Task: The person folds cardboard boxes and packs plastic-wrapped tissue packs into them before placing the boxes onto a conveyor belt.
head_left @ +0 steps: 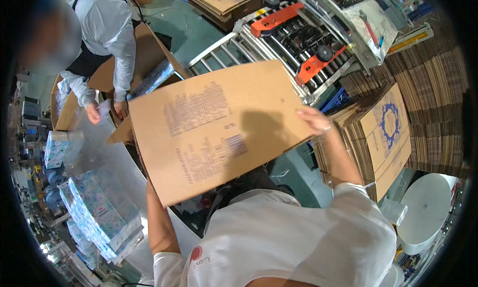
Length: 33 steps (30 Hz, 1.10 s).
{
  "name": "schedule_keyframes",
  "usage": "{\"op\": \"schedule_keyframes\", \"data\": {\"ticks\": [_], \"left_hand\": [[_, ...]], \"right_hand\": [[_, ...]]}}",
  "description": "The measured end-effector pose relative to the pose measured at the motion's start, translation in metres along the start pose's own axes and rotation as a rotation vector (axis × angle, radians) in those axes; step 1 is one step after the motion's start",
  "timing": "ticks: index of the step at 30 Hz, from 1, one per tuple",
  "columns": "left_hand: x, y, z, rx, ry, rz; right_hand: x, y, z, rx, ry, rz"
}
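A large brown cardboard box (254,138) with rows of dark print on its upward face is held tilted in front of me. At its right edge my right hand (314,121) grips it, the thumb side on the printed face. My left forearm (160,225) reaches up to the box's left lower corner. The fingers of my left hand are hidden behind that edge. The shadow of my head falls on the cardboard.
A co-worker (102,33) at upper left reaches into an open carton (144,53) beside a metal table (107,157). Blue-patterned packs (99,212) lie on it. A roller conveyor (224,53) with orange guides stands beyond. Flattened cartons (388,133) are stacked at right.
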<state>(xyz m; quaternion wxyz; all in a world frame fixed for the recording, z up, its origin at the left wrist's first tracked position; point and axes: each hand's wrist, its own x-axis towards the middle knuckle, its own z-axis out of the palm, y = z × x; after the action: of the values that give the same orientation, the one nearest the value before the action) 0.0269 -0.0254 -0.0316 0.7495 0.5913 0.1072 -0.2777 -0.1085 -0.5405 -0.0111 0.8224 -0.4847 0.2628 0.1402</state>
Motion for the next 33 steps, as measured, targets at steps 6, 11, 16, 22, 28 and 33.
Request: {"op": "schedule_keyframes", "data": {"ticks": [6, 11, 16, 22, 28, 33], "left_hand": [[-0.001, 0.041, 0.040, -0.292, -0.297, -0.082], [-0.020, 0.036, 0.033, 0.599, 0.349, 0.423], [-0.051, 0.048, -0.090, 0.714, 0.449, 0.183], [-0.058, 0.043, -0.107, 0.736, 0.542, 0.191], [-0.057, 0.035, -0.081, 0.861, 0.673, 0.223], [-0.039, 0.039, -0.050, 0.888, 0.704, 0.179]], "right_hand": [[-0.006, 0.002, 0.200, -0.527, -0.554, -0.495], [0.011, 0.061, 0.332, -0.751, -0.815, -0.686], [-0.003, -0.070, 0.180, -0.871, 0.188, -1.023], [0.127, -0.018, 0.103, -0.597, -0.297, -0.267], [0.147, -0.021, 0.173, -0.689, -0.522, 0.070], [0.069, -0.091, 0.168, -0.375, -0.398, -0.212]]}}
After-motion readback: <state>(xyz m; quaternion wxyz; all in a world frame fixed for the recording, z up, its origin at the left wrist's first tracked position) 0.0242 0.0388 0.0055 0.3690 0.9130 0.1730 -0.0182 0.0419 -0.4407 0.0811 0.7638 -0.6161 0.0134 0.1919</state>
